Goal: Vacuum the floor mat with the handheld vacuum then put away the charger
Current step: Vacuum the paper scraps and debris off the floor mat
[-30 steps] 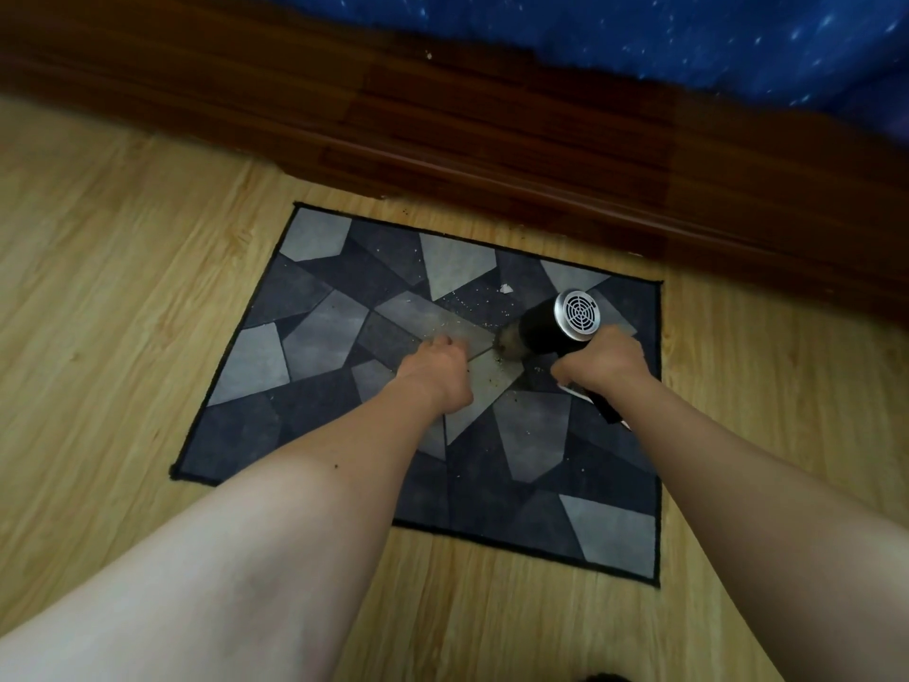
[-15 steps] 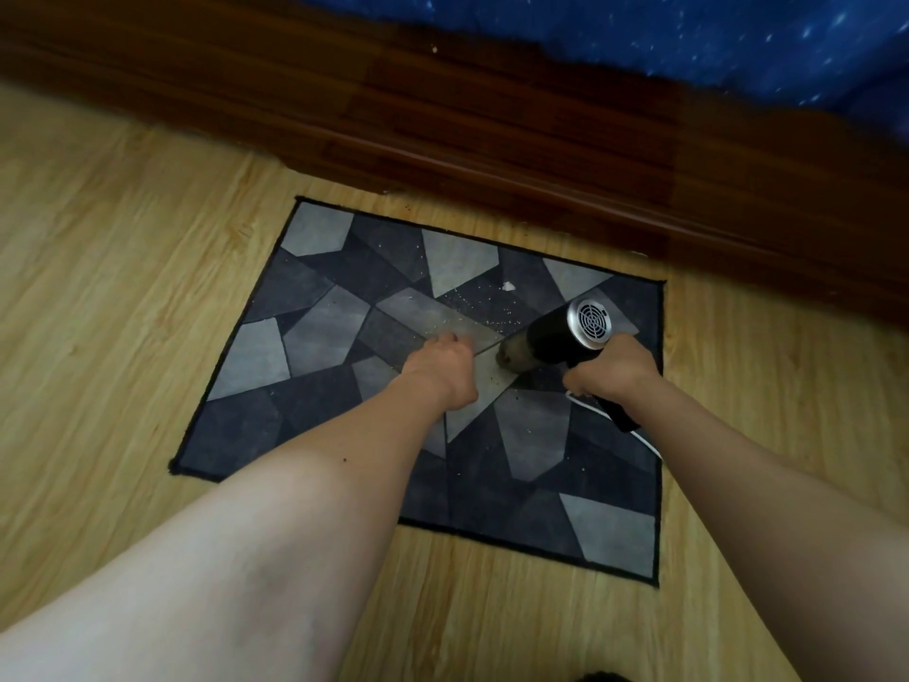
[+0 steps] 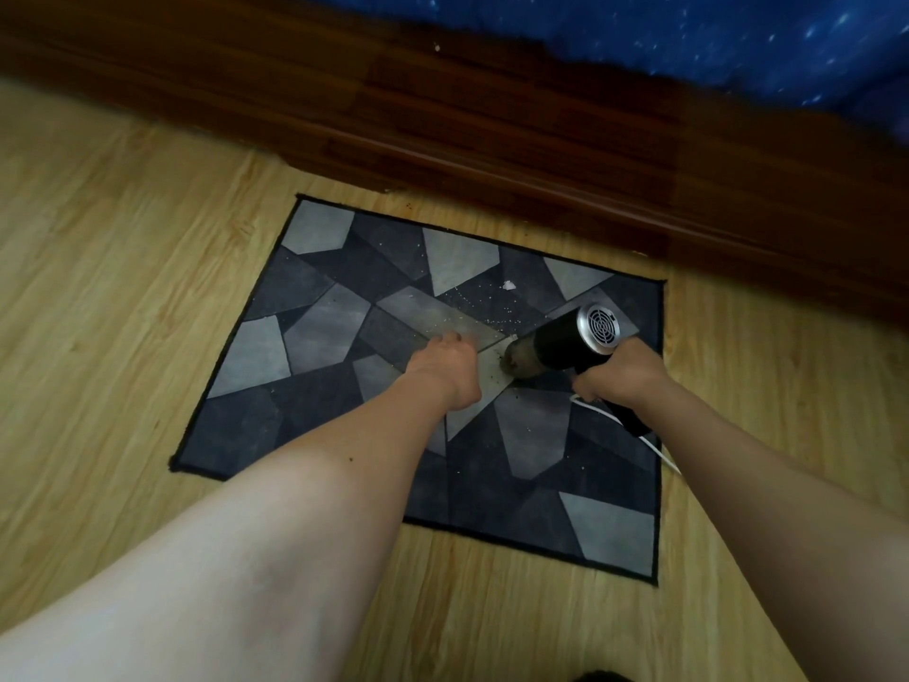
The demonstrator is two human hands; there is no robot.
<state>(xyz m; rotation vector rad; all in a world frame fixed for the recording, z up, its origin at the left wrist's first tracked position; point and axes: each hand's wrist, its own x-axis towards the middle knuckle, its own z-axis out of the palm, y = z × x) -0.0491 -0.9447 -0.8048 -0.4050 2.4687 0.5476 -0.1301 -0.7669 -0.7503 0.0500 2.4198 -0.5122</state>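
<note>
Handheld vacuum (image 3: 558,344): on floor mat (image 3: 315,332), far-right part, nozzle among crumbs (image 3: 472,307). Likely light, rigid. Hold by handle, where right grip (image 3: 620,374) wraps it. Left grip (image 3: 445,366) presses mat centre, finger spread unclear.

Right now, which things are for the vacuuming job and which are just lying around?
For the job: black handheld vacuum with silver grille, right hand round its grip; its white cord; grey patchwork floor mat under the left hand; white crumbs.
Just there: yellow wooden floor; dark brown wooden board; blue starry sheet.
</note>
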